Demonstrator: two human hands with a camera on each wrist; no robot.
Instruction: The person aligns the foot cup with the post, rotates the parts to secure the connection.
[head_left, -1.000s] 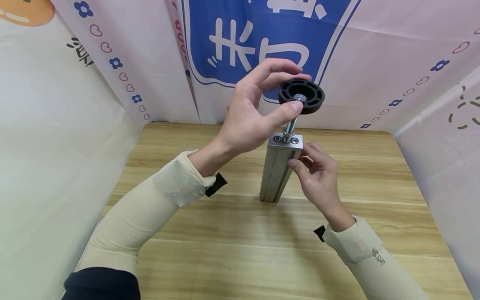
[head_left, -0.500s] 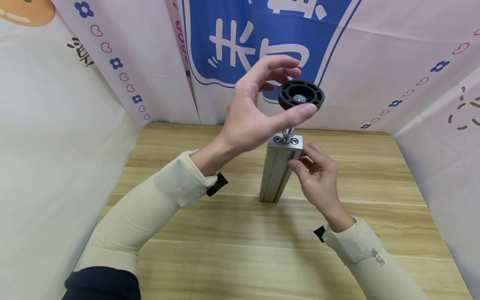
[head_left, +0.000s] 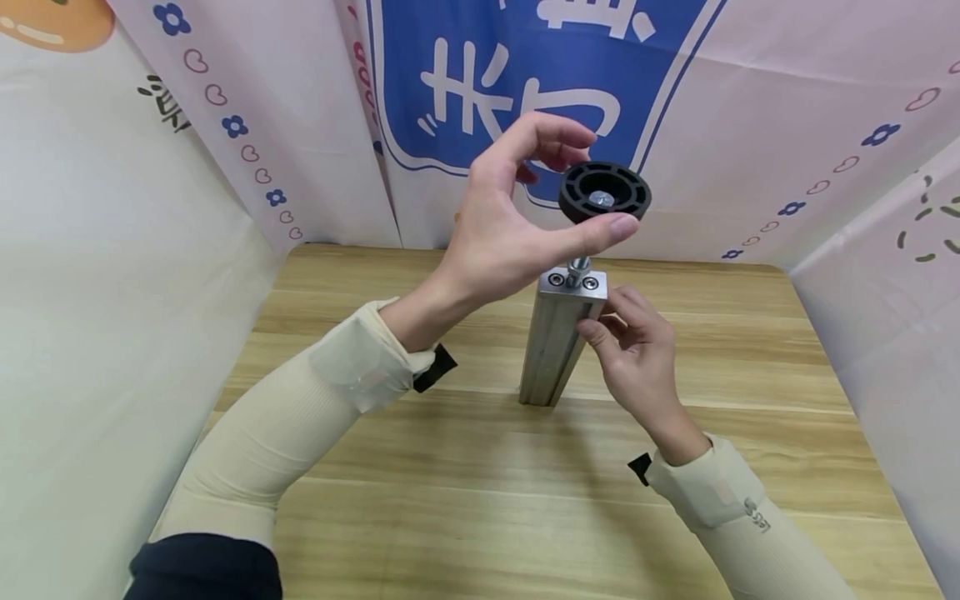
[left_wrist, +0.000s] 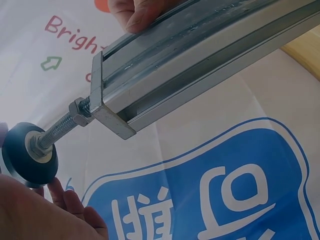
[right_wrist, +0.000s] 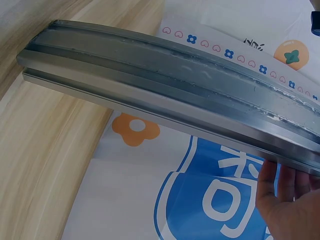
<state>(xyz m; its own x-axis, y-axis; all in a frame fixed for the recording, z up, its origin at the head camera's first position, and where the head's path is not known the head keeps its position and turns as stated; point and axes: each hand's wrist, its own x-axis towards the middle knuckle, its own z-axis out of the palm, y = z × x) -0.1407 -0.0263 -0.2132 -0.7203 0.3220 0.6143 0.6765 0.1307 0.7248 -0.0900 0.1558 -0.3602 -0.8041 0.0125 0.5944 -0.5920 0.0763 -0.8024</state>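
Note:
An aluminium profile [head_left: 551, 346] stands upright on the table, capped by an end plate with two screws. From the plate rises a threaded stud [left_wrist: 60, 130] with a nut [left_wrist: 79, 111], topped by a round black levelling foot [head_left: 577, 193]. My left hand [head_left: 498, 229] is spread around the foot: the thumb lies along its near rim, and the index finger stands apart behind it. Other left fingers [left_wrist: 75, 205] show beside the foot in the left wrist view. My right hand [head_left: 641, 354] grips the profile's right side near the top, between thumb and fingers.
The wooden table [head_left: 450, 500] extends around the profile. Printed cloth [head_left: 750, 125] with a blue sign pattern hangs at the back, and pale cloth walls [head_left: 97, 292] enclose both sides.
My left thumb has slid rightward along the foot's near rim, and the index finger has drawn back off it. My right hand and the profile look unmoved.

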